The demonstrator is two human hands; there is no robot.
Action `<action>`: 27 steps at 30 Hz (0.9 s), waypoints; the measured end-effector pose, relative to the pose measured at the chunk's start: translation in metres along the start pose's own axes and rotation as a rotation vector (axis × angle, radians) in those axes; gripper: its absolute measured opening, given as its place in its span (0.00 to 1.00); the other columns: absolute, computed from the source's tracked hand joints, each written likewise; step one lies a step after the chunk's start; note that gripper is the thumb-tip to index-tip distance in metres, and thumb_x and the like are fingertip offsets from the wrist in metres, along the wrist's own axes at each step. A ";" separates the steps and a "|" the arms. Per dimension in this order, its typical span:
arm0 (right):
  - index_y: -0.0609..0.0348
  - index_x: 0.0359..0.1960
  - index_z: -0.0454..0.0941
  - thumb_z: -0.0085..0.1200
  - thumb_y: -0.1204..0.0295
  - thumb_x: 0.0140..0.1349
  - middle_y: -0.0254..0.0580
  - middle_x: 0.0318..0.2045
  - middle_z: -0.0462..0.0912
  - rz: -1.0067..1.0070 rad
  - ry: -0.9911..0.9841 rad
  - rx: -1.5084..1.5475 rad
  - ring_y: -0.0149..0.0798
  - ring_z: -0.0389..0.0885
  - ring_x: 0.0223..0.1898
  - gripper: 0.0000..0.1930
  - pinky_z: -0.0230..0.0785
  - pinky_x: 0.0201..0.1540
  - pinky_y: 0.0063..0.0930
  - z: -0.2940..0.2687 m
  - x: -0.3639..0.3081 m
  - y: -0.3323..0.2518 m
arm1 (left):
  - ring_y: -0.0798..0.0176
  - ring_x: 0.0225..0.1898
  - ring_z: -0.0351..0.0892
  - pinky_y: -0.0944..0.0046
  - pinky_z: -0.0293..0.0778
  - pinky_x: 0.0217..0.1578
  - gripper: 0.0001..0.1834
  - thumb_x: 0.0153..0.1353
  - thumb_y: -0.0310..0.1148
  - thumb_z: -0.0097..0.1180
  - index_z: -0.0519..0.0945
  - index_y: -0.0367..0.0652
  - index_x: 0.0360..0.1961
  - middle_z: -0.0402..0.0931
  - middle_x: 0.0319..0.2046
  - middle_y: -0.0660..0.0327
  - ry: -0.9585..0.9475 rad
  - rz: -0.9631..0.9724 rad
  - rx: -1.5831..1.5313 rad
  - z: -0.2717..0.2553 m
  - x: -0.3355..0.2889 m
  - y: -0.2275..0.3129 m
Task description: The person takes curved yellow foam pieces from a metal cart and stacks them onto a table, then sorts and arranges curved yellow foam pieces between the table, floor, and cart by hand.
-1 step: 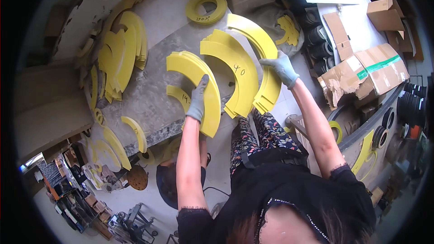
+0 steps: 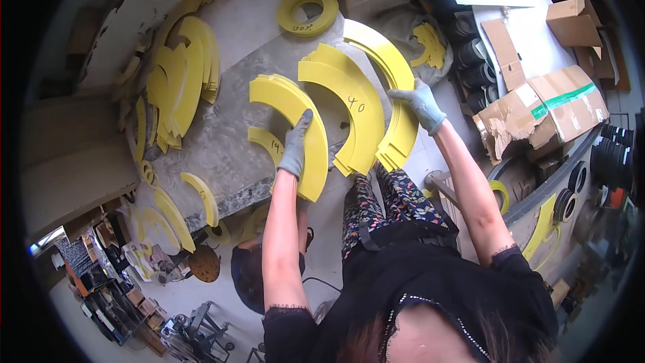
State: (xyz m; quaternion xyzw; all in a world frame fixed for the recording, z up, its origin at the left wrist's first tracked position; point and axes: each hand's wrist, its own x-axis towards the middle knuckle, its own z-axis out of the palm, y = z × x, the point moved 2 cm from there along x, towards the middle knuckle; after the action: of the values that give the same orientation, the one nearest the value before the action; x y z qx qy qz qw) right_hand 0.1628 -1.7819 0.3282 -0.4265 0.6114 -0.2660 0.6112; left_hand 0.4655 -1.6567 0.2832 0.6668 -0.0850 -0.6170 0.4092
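Observation:
My left hand (image 2: 295, 144), in a grey glove, is closed on a stack of flat yellow curved strips (image 2: 314, 161), thumb on top and other fingers out of sight. My right hand (image 2: 422, 106), gloved too, grips the outer edge of another stack of yellow curved strips (image 2: 383, 50); its fingertips are partly hidden. Between the two lies a wider stack of yellow arcs (image 2: 359, 104) with a handwritten mark, which neither hand touches. Beside my left hand, a smaller yellow arc (image 2: 265, 140) rests on the grey table (image 2: 225, 128).
Further yellow arcs (image 2: 185, 74) are piled at the left, and a yellow ring stack (image 2: 295, 23) lies at the far edge. Cardboard boxes (image 2: 561, 97) and black rolls (image 2: 474, 54) stand at the right. Another person (image 2: 248, 275) is low beside the table's near edge.
The strips in my right hand have shifted slightly right, along with that hand. My left hand and its stack have moved only a little. The middle stack has stayed put.

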 end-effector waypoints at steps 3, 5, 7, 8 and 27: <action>0.69 0.46 0.73 0.69 0.70 0.52 0.44 0.35 0.83 0.057 -0.052 0.190 0.34 0.82 0.34 0.23 0.78 0.37 0.28 0.001 -0.009 0.025 | 0.68 0.28 0.80 0.67 0.77 0.29 0.30 0.53 0.55 0.69 0.81 0.40 0.44 0.81 0.31 0.63 0.040 -0.004 0.108 0.009 0.025 -0.006; 0.69 0.48 0.72 0.69 0.72 0.53 0.45 0.39 0.83 0.061 -0.090 0.261 0.34 0.82 0.37 0.24 0.77 0.42 0.28 0.008 -0.012 0.037 | 0.65 0.28 0.81 0.66 0.77 0.29 0.32 0.51 0.51 0.73 0.80 0.34 0.46 0.82 0.33 0.59 0.092 -0.009 0.091 0.012 0.039 -0.015; 0.69 0.49 0.72 0.68 0.72 0.54 0.45 0.40 0.83 0.074 -0.094 0.319 0.35 0.83 0.38 0.24 0.77 0.43 0.27 0.016 -0.014 0.048 | 0.66 0.27 0.80 0.66 0.77 0.29 0.29 0.53 0.53 0.70 0.81 0.38 0.44 0.81 0.31 0.62 0.046 0.055 0.102 0.020 0.049 -0.026; 0.70 0.50 0.72 0.67 0.73 0.55 0.46 0.40 0.83 0.079 -0.120 0.352 0.36 0.83 0.38 0.24 0.78 0.44 0.28 0.026 -0.015 0.049 | 0.65 0.28 0.80 0.66 0.78 0.30 0.30 0.53 0.54 0.70 0.81 0.38 0.45 0.81 0.32 0.62 0.059 0.055 0.039 0.013 0.055 -0.037; 0.70 0.47 0.69 0.62 0.77 0.57 0.49 0.37 0.82 0.197 -0.195 0.448 0.41 0.85 0.33 0.19 0.82 0.38 0.33 0.037 -0.008 0.040 | 0.37 0.46 0.76 0.47 0.71 0.47 0.23 0.60 0.48 0.58 0.79 0.35 0.42 0.79 0.39 0.44 0.488 0.741 0.940 0.064 -0.008 0.011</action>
State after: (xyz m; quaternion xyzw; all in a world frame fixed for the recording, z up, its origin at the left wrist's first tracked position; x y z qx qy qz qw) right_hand 0.1905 -1.7479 0.2943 -0.2423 0.5141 -0.2917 0.7693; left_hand 0.4104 -1.6868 0.3027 0.8225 -0.4752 -0.1624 0.2670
